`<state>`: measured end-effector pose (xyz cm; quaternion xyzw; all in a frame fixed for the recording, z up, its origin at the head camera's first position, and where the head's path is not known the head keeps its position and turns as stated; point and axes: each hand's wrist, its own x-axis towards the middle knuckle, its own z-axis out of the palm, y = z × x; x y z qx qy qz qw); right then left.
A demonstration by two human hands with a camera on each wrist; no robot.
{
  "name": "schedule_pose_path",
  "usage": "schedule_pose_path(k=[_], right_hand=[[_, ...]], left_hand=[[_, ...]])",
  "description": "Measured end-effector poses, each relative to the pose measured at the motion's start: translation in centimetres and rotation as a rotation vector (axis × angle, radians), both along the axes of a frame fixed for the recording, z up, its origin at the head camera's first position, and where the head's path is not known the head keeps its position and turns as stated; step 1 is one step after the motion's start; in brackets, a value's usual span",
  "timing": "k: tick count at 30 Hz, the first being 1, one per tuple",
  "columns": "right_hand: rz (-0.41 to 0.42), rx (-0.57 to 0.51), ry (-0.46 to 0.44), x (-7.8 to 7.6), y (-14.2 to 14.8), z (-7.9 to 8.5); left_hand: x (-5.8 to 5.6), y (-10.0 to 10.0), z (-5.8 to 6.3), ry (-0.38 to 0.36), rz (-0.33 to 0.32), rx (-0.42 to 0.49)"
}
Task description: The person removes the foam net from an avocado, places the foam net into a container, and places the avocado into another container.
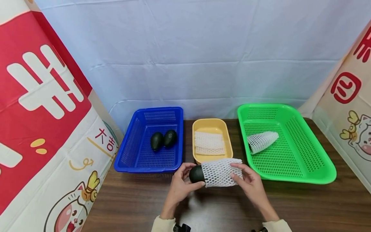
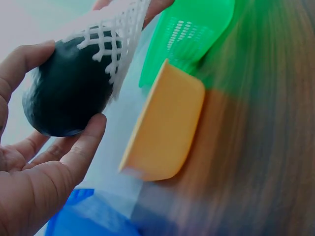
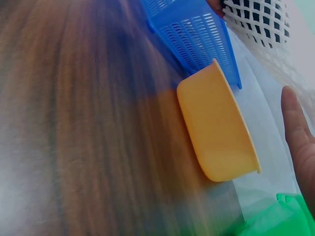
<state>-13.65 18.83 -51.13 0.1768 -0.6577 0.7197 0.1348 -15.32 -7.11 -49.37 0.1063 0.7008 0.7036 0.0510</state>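
Held fruit (image 1: 196, 174): dark green, lying sideways above the counter (image 1: 133, 206), just in front of the yellow tray; its rounded left end is bare, the rest inside a white foam net (image 1: 221, 174).
Left hand (image 1: 180, 185): grip closed around the bare end of the held fruit, thumb on the near side by the net's rim, fingers on the far side.
Right hand (image 1: 252, 180): narrow grip at the right end of the foam net, thumb and fingertips on the mesh.
Blue basket (image 1: 147, 169): on the left; two dark fruits (image 1: 169, 138) lie side by side on its perforated floor.
Yellow tray (image 1: 210, 124): between the two baskets; flat white nets (image 1: 209, 143) lie in it.
Green basket (image 1: 290, 161): on the right; one netted fruit (image 1: 262, 141) lies near its left wall, dark at the open left end.
Backdrop: a pale cloth (image 1: 185, 58) behind, printed sheets (image 1: 32, 96) on both sides.
Cuffs (image 1: 163, 225): cream, at both wrists.
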Motion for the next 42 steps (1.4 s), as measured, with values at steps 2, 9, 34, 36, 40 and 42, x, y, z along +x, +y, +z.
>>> schedule_pose_path(k=[2, 9, 34, 36, 40, 42], right_hand=[[-0.011, -0.032, -0.024, -0.3, 0.0, 0.3], [-0.067, -0.134, -0.189, -2.0, -0.3, 1.5], [-0.036, -0.255, -0.438, -8.8, -2.1, 1.1], [-0.035, -0.239, -0.457, -9.2, -2.2, 1.0], [-0.044, -0.201, -0.499, -9.8, -2.5, 0.8], [-0.043, -0.178, -0.520, -10.2, -2.6, 0.7]], left_hand=[[-0.2, -0.5, 0.4, 0.022, 0.010, 0.007], [-1.6, -2.8, 2.3, 0.095, 0.043, -0.003], [-8.8, -10.5, 3.9, 0.085, 0.139, -0.402], [-9.2, -10.6, 3.8, 0.079, 0.141, -0.431], [-9.8, -10.9, 3.7, 0.074, 0.124, -0.454], [-10.1, -11.1, 3.7, 0.074, 0.115, -0.451]])
